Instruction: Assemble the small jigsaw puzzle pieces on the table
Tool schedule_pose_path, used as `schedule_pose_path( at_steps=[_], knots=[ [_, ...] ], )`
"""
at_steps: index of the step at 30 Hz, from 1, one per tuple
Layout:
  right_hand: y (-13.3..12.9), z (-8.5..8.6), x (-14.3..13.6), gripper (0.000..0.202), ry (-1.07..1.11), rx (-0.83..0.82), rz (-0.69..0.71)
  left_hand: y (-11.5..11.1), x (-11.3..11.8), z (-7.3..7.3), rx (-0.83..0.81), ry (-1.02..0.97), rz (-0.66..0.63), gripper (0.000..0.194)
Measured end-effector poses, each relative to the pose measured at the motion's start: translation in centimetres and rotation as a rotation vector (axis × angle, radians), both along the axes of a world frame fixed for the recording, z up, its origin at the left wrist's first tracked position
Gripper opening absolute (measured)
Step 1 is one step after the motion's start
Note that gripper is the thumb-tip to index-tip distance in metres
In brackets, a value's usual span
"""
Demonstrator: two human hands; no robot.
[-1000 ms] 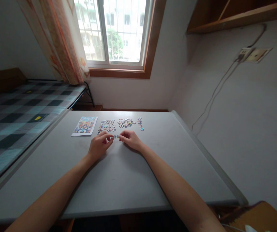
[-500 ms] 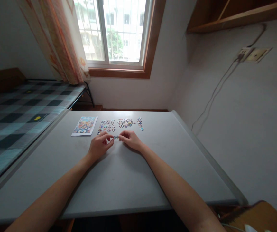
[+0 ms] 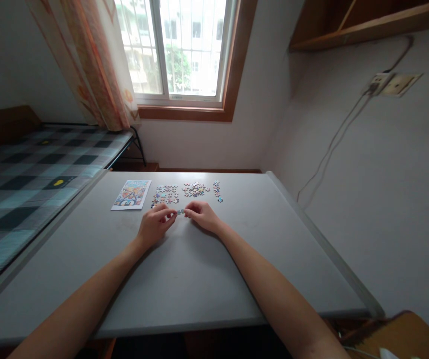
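Small jigsaw puzzle pieces [image 3: 181,212] are between my two hands, low over the table. My left hand [image 3: 156,223] pinches them at their left end with thumb and forefinger. From the other side, the fingertips of my right hand [image 3: 202,216] close on their right end. How many pieces are joined there is too small to tell. Just beyond my hands lie rows of loose puzzle pieces [image 3: 167,193], a heap of pieces [image 3: 196,189] and a short column of pieces [image 3: 216,189]. A colourful picture sheet [image 3: 131,195] lies to the left.
The grey table [image 3: 184,289] extends under both forearms. At the left stands a bed with a checked mattress [image 3: 53,158]. A power cord [image 3: 326,159] hangs from the wall socket on the right. A wooden chair or stool [image 3: 408,339] is at the lower right.
The thumb and forefinger of my left hand have come closer together on the pieces. My right hand has barely moved.
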State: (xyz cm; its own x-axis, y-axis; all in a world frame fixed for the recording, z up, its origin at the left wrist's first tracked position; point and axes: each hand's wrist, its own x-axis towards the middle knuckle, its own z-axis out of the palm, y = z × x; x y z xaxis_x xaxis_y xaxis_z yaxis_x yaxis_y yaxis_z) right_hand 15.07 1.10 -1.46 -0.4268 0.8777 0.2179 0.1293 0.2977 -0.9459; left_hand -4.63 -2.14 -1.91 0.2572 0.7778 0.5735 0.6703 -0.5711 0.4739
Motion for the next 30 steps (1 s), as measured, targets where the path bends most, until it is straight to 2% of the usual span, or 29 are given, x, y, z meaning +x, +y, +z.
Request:
schedule_pose_path(
  at_steps=[11, 30],
  knots=[
    [-0.02, -0.01, -0.12, 0.025, -0.026, -0.010, -0.039, 0.05, -0.03, 0.04, 0.014, 0.025, 0.038, 0.019],
    [-0.22, 0.18, -0.16, 0.023, 0.007, -0.007, -0.028, -0.01, -0.11, 0.05, 0.013, 0.048, 0.043, 0.019]
  ],
)
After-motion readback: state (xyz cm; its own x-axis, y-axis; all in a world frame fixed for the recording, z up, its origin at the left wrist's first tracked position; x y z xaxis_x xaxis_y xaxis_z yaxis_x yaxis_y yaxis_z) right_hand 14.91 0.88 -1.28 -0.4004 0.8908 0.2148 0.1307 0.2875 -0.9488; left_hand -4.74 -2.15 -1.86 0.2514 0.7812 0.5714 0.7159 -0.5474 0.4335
